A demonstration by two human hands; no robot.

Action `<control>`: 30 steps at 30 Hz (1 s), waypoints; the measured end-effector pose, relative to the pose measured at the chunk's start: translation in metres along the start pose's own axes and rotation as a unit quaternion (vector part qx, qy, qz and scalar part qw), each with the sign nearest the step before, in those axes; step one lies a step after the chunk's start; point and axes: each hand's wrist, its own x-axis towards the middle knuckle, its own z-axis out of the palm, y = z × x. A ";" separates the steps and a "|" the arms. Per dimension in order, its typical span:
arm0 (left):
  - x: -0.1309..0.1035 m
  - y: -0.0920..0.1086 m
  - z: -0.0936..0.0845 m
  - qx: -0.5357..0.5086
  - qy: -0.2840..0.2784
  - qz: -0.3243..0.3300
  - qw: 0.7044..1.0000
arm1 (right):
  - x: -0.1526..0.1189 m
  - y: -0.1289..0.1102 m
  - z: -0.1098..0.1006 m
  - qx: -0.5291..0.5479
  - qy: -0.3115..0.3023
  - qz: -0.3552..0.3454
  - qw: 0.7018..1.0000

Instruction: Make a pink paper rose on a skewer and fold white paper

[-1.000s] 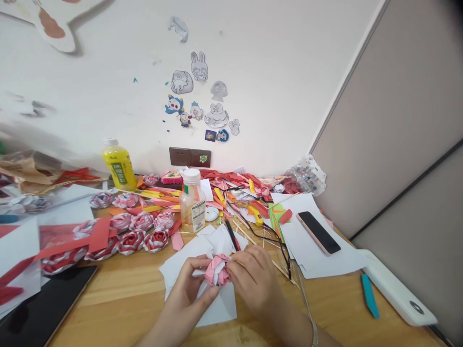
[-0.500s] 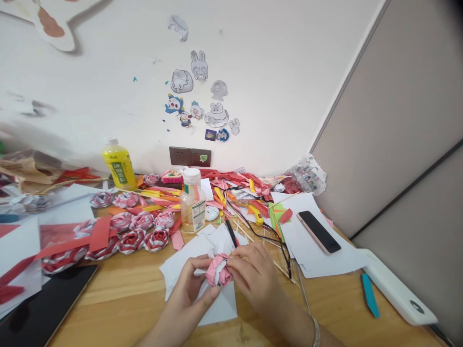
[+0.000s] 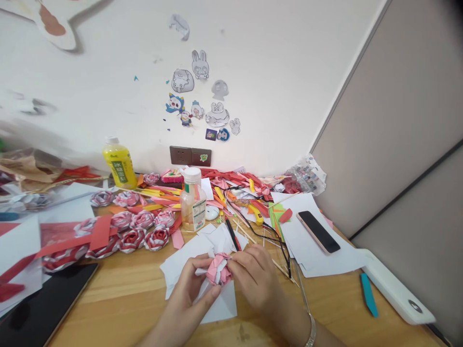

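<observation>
A pink and white folded paper rose [image 3: 218, 270] is held up in front of me, over several white paper sheets [image 3: 181, 262] on the wooden table. My left hand [image 3: 191, 284] grips it from the left, thumb below and fingers behind. From the right, my right hand [image 3: 255, 274] pinches the flower's edge with its fingertips; the exact spot is partly hidden by the fingers. Just beyond the hands lie a black pen [image 3: 230, 228] and thin wooden sticks [image 3: 246, 231].
Finished paper roses [image 3: 132, 241] sit in rows at left, near a black tablet [image 3: 54, 299]. Behind stand a clear bottle [image 3: 193, 200] and a yellow bottle [image 3: 119, 164], with coloured paper strips [image 3: 246, 180]. At right are a phone [image 3: 318, 231], a teal cutter [image 3: 369, 295] and a white device [image 3: 398, 286].
Both hands keep their hold on the paper rose. The right hand's fingers and wrist have shifted very slightly; the view has moved a little.
</observation>
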 end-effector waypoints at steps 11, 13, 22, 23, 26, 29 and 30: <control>0.000 0.005 0.001 -0.015 -0.002 -0.022 1.000 | 0.001 -0.003 -0.004 -0.012 0.067 -0.017 0.998; 0.000 0.000 0.000 -0.030 -0.009 -0.014 0.999 | 0.001 -0.003 -0.005 -0.015 0.071 -0.028 0.997; 0.001 -0.003 0.000 -0.036 0.009 -0.024 0.999 | 0.000 0.000 -0.004 -0.010 0.041 -0.015 0.999; 0.001 -0.003 0.000 -0.037 0.010 -0.025 0.999 | 0.000 0.000 -0.004 -0.006 0.036 -0.013 0.999; 0.001 -0.003 0.000 -0.039 0.007 -0.023 0.999 | 0.001 0.000 -0.002 0.009 0.021 -0.004 1.000; 0.000 -0.003 0.000 -0.042 0.000 -0.023 0.999 | 0.001 0.000 0.000 0.032 0.010 0.007 0.999; 0.000 -0.003 0.000 -0.042 -0.001 -0.026 0.999 | 0.000 0.000 0.002 0.039 0.009 0.013 0.999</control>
